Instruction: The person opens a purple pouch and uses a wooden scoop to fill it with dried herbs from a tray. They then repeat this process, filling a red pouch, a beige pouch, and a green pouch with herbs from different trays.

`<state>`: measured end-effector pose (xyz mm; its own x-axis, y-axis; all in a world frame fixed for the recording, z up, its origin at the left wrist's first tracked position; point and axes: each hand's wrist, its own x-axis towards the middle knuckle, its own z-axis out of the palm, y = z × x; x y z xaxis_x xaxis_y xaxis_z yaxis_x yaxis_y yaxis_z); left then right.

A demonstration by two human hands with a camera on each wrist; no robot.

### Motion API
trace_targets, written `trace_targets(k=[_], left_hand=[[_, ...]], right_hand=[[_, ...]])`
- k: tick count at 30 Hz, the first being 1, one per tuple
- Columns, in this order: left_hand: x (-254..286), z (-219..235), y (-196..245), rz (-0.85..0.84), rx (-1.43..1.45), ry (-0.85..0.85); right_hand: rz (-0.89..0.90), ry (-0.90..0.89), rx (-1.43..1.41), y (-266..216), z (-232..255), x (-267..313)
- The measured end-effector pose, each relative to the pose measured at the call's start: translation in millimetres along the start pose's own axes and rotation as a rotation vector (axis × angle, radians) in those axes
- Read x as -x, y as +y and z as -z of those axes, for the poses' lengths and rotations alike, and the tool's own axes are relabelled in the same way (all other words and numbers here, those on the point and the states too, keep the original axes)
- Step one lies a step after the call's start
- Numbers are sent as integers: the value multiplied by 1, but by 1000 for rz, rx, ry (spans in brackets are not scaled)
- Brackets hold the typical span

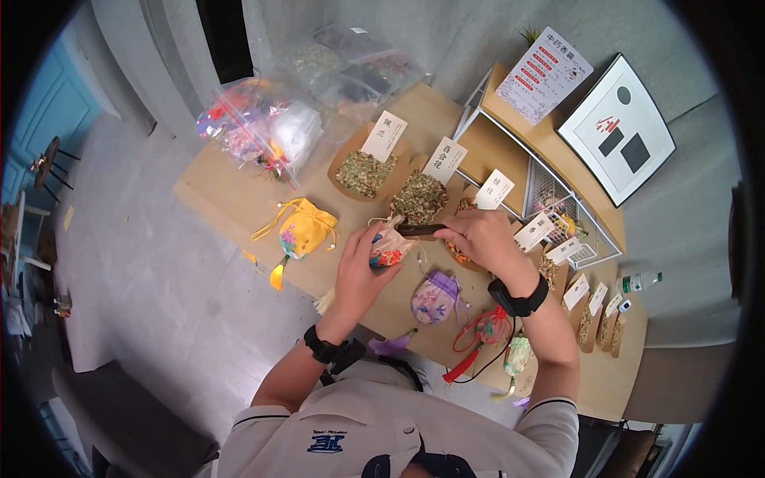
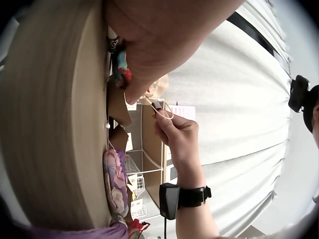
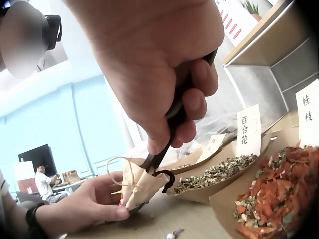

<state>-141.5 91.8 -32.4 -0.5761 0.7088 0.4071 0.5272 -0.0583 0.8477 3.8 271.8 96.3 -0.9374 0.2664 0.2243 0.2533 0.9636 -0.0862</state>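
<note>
My left hand (image 1: 358, 275) grips a small cream drawstring pouch (image 1: 390, 253) printed with red and blue, its mouth facing up. My right hand (image 1: 488, 237) holds a dark-handled tool (image 1: 419, 229) in curled fingers. In the right wrist view the tool (image 3: 174, 122) slants down into the mouth of the pouch (image 3: 139, 183), where its far end is mostly hidden; I cannot tell its exact kind. A loop of cord hangs from the pouch. Close beyond the hands lie paper trays of dried herbs (image 1: 420, 197) and orange-red petals (image 3: 274, 184).
A yellow pouch (image 1: 304, 229) lies left, and a purple pouch (image 1: 436, 297) and red pouch (image 1: 492, 325) lie nearer me. Plastic bags (image 1: 263, 131) stand at the back left. A wooden shelf (image 1: 558, 151) and labelled herb trays (image 1: 366, 171) line the table (image 1: 227, 199); a bottle (image 1: 640, 282) is far right.
</note>
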Motion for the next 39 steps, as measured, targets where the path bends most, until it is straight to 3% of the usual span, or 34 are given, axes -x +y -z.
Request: trace_targets(k=[6, 12, 17, 23, 29, 33, 36, 39], left_hand=[[-1, 1, 4, 68, 76, -25], [-2, 5, 14, -32, -179, -69], [-2, 7, 14, 59, 8, -71], [-4, 8, 0, 77, 143, -51], [-6, 4, -2, 27, 167, -53], [-4, 0, 1, 105, 256, -132], [-3, 1, 4, 75, 251, -124], [-5, 6, 11, 74, 154, -140]], right_hand=[[80, -52, 41, -12, -1, -1], [103, -25, 50, -34, 7, -3], [136, 6, 81, -38, 21, 0], [-106, 0, -100, -14, 34, 12], [-445, -79, -725, 4, -3, 2], [-468, -73, -1134, -10, -40, -11], [-451, -221, -950, -6, -39, -13], [-505, -168, -887, -10, -19, -11]])
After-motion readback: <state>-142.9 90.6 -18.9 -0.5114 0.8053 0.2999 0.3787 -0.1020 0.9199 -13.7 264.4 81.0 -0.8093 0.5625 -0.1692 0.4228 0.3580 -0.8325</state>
